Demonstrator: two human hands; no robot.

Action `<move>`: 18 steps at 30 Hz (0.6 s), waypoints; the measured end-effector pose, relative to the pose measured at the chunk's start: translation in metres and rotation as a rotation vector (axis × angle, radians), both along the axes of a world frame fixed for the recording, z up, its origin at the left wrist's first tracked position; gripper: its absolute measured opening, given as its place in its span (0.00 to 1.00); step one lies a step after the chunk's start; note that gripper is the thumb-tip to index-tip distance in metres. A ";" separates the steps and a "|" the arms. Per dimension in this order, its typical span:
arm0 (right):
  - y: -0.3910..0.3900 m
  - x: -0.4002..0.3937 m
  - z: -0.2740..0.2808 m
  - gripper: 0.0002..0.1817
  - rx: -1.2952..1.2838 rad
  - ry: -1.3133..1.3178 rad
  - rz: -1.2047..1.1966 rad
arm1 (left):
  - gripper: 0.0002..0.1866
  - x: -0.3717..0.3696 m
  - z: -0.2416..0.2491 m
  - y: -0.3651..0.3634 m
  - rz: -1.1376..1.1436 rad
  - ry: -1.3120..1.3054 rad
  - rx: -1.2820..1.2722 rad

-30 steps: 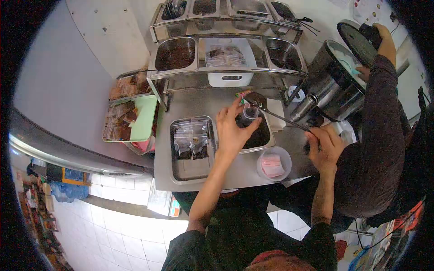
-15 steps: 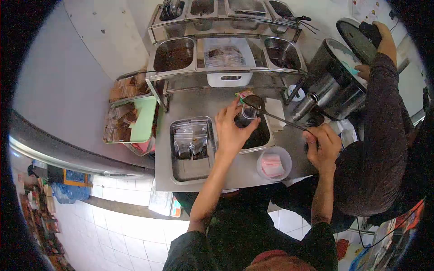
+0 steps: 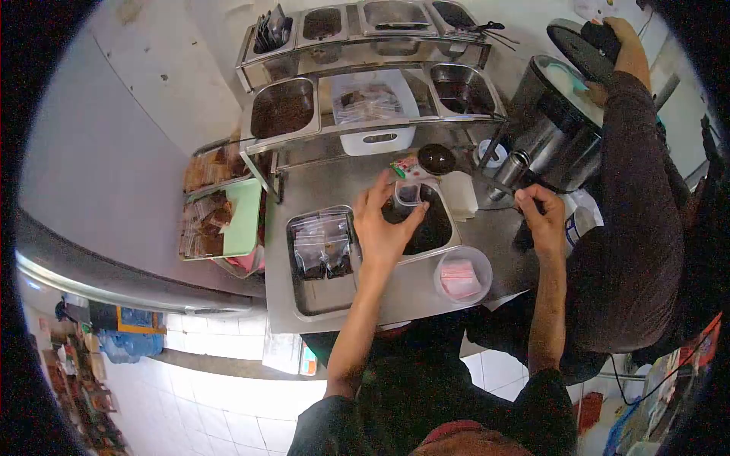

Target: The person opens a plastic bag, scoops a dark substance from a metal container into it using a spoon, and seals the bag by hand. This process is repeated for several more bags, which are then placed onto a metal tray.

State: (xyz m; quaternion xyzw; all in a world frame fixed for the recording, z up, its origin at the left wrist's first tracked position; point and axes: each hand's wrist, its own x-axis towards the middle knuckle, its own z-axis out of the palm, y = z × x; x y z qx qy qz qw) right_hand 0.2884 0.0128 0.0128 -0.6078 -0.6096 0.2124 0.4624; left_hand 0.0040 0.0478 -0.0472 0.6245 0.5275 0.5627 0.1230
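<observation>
My left hand (image 3: 386, 228) is curved around a small clear plastic cup (image 3: 408, 193), thumb on its right side. The cup is above a metal pan (image 3: 449, 237) of dark contents, partly hidden by the hand. My right hand (image 3: 544, 216) pinches the thin handle of a ladle. The ladle's dark round bowl (image 3: 436, 159) is beyond the cup, apart from it. Nearest my left forearm, a metal tray (image 3: 323, 302) carries several zip bags (image 3: 322, 242) with dark filling. A round tub (image 3: 487, 262) of pink-and-white packets stands between my forearms.
A rack (image 3: 342, 125) holds metal pans and a white basket (image 3: 378, 141). At left sits a green tray (image 3: 245, 213) with filled bags. On the right, a co-worker's sleeve (image 3: 642, 182) reaches to a large black pot (image 3: 525, 125) with its lid raised. A metal cylinder (image 3: 511, 173) stands near the pot.
The ladle's bowl has moved up and away from the cup, toward the rack. My right hand has risen slightly. The left hand still holds the cup over the pan. The camera view has shifted a little.
</observation>
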 end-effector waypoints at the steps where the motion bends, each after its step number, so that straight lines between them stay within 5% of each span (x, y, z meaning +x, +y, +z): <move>1: 0.006 0.002 -0.015 0.14 0.073 -0.040 0.035 | 0.43 -0.001 0.002 -0.002 0.006 -0.016 0.000; 5: 0.005 -0.021 -0.044 0.13 -0.087 -0.357 0.204 | 0.44 -0.006 0.010 -0.008 0.018 -0.002 0.055; 8: 0.006 -0.053 -0.060 0.11 0.122 -0.603 0.208 | 0.44 -0.006 0.015 -0.011 0.015 -0.029 0.110; 14: 0.013 -0.147 -0.024 0.18 0.385 -0.091 0.173 | 0.46 -0.004 0.024 -0.026 -0.047 -0.069 0.069; 18: 0.017 -0.158 -0.021 0.10 0.490 0.077 0.232 | 0.39 -0.010 0.028 -0.035 -0.133 -0.321 0.049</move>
